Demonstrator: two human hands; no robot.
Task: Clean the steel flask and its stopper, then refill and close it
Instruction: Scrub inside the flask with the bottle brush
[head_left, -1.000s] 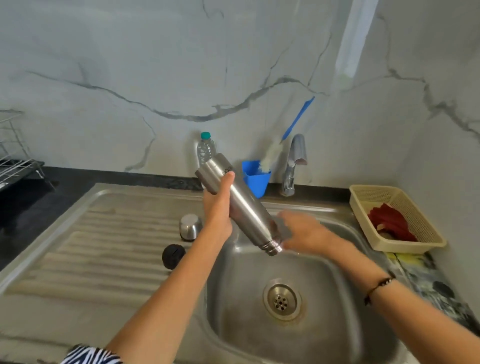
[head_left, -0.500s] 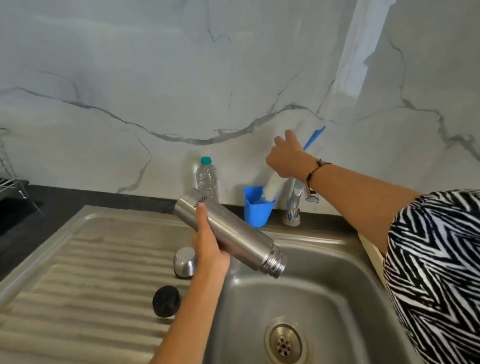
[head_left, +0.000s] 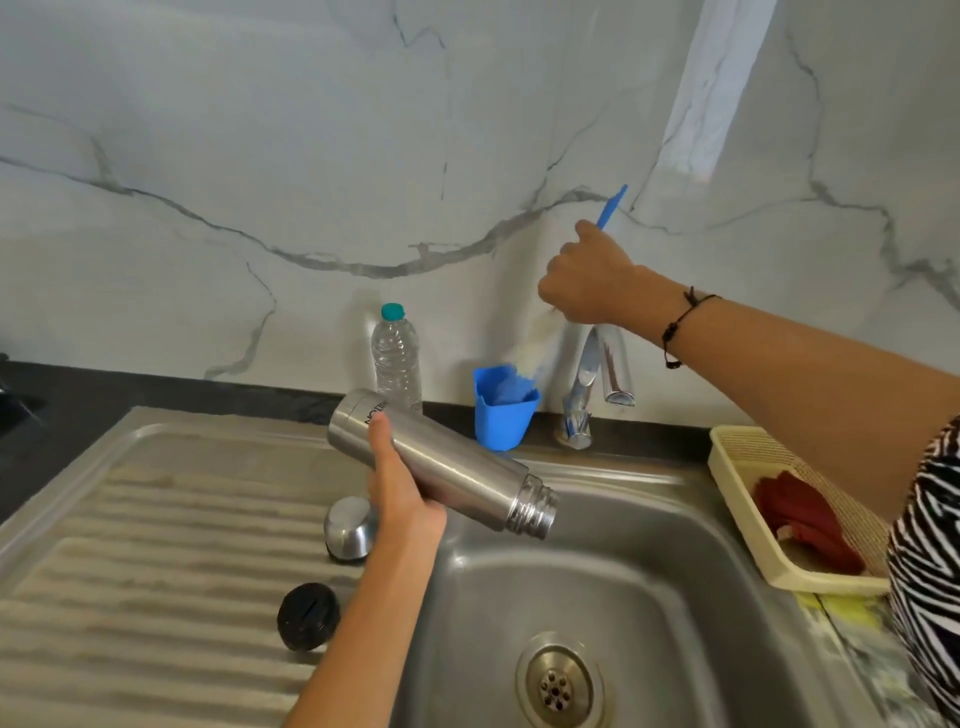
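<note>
Over the sink (head_left: 649, 519) rim, the left hand (head_left: 402, 499) wraps its fingers around the tilted steel flask (head_left: 441, 462), open mouth toward 4 o'clock above the bare basin. At 1 o'clock, the right hand (head_left: 592, 280) clamps a blue-handled brush (head_left: 612, 207) above the blue cup (head_left: 501, 415). The black stopper (head_left: 307, 616) lies on the drainboard at 8 o'clock.

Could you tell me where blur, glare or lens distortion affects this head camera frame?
Head view: the white bristles of the blue-handled bottle brush, gripped by the right hand, are smeared by motion; a bright patch of light falls on the marble wall; soft highlights streak the steel flask held by the left hand; the wide lens bends the sink edges; the patterned sleeve is soft.
</note>
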